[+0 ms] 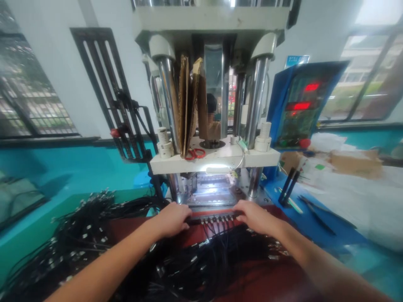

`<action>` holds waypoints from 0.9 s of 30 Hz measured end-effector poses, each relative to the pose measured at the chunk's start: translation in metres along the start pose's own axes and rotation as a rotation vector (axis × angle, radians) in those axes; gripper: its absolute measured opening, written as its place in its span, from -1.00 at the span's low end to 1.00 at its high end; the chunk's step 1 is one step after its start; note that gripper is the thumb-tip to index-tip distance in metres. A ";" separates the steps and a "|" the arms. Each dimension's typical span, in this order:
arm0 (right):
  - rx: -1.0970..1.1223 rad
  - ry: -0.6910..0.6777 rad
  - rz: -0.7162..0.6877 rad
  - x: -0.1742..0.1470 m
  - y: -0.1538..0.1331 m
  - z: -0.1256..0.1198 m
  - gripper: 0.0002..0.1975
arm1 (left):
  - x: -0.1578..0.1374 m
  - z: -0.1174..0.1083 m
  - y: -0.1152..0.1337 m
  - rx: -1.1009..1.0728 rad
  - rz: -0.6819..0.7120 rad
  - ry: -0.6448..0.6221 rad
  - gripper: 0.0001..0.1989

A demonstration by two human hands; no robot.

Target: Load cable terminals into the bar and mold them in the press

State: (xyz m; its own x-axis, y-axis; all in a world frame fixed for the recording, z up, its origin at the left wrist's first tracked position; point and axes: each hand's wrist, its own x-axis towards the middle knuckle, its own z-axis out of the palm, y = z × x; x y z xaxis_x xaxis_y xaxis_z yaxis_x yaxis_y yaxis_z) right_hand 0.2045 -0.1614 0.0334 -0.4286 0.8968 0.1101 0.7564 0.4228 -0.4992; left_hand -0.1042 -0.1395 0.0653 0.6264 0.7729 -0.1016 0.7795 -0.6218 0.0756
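Observation:
A dark narrow bar (217,218) with a row of small metal cable ends along its near edge lies level just in front of the press. My left hand (174,219) is closed around its left end, and my right hand (254,216) grips the right end. Black cables (220,239) hang from the bar toward me and run into a loose heap on the dark red table (261,281). Beyond the bar is the lit metal bed (210,191) of the press. My fingertips are partly hidden behind the bar.
The white press plate (176,165) stands above the bed, with red-handled scissors (195,154) and cardboard (185,109) on it. At left lies a big pile of black cables (82,230). Pliers (317,214) rest on the blue surface at right, below a blue control box (299,105).

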 end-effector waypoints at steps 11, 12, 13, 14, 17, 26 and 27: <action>0.102 -0.001 0.055 0.014 0.006 -0.025 -0.82 | 0.015 -0.017 -0.006 -0.207 -0.130 0.145 -0.79; 0.110 0.007 0.056 0.016 0.005 -0.030 -0.81 | 0.019 -0.020 -0.007 -0.231 -0.147 0.162 -0.78; 0.116 0.016 0.058 0.018 0.003 -0.033 -0.80 | 0.022 -0.022 -0.007 -0.253 -0.166 0.179 -0.78; 0.120 0.030 0.060 0.021 0.002 -0.035 -0.79 | 0.026 -0.025 -0.008 -0.274 -0.187 0.196 -0.78; 0.117 0.100 0.067 0.028 -0.004 -0.036 -0.74 | 0.028 -0.031 -0.005 -0.335 -0.253 0.256 -0.75; 0.052 0.242 0.153 0.040 -0.002 -0.028 -0.75 | -0.100 0.002 0.048 -0.673 -0.229 0.279 -0.52; 0.046 0.245 0.159 0.041 -0.001 -0.028 -0.75 | -0.111 0.012 0.053 -0.643 -0.189 0.248 -0.48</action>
State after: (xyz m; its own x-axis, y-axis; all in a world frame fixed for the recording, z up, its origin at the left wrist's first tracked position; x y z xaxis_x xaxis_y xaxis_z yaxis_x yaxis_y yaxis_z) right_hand 0.2001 -0.1214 0.0625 -0.1707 0.9584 0.2289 0.7789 0.2735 -0.5644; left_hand -0.1322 -0.2598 0.0683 0.4033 0.9136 0.0518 0.6758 -0.3356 0.6563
